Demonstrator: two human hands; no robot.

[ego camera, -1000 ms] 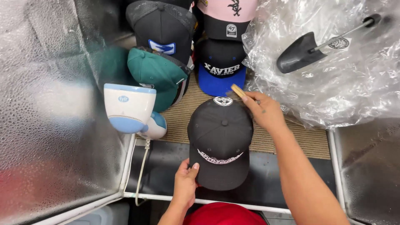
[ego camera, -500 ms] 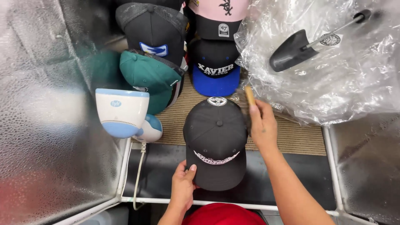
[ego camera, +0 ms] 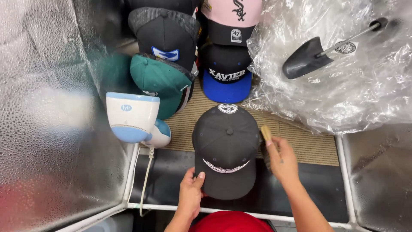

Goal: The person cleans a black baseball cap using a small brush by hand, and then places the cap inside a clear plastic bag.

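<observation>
Now left hand (ego camera: 192, 192) pinches black cap (ego camera: 226, 150) brim; right hand (ego camera: 281, 160) clamps wooden brush (ego camera: 266, 134) beside it.

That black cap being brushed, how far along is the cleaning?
Done: hard to tell; the black cap shows no obvious dirt. In hand: the left hand steadies the brim, while the right hand holds a brush against the cap's side. Left: perhaps the green cap, the blue-brimmed cap and the others stacked behind, though I can't tell whether they're already brushed.
</observation>
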